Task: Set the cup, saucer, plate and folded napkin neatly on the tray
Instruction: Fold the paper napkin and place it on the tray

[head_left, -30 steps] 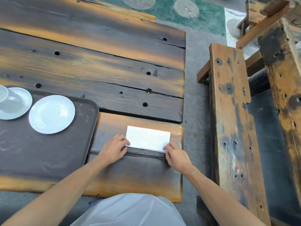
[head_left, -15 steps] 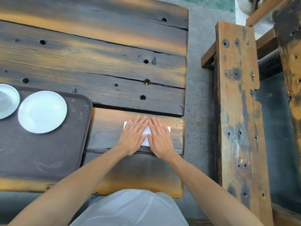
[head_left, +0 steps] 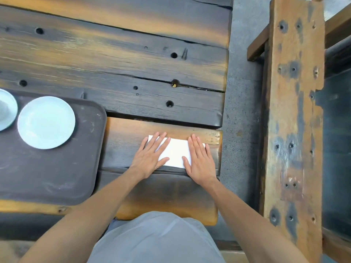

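Observation:
A white folded napkin (head_left: 175, 151) lies flat on the wooden table, to the right of the dark brown tray (head_left: 57, 177). My left hand (head_left: 150, 155) presses flat on its left end and my right hand (head_left: 198, 159) lies flat on its right end, fingers spread. On the tray sits a white plate (head_left: 46, 122). The saucer (head_left: 6, 111) shows partly at the left frame edge, also on the tray. I cannot make out the cup at that edge.
The table (head_left: 114, 63) is made of dark, worn planks with holes and cracks. A wooden bench (head_left: 293, 130) runs along the right side, across a narrow strip of concrete floor (head_left: 243, 92). The table's near edge is just in front of my body.
My hands have slid apart from the middle of the napkin to its two ends, uncovering its centre. The camera has tilted further down and closer.

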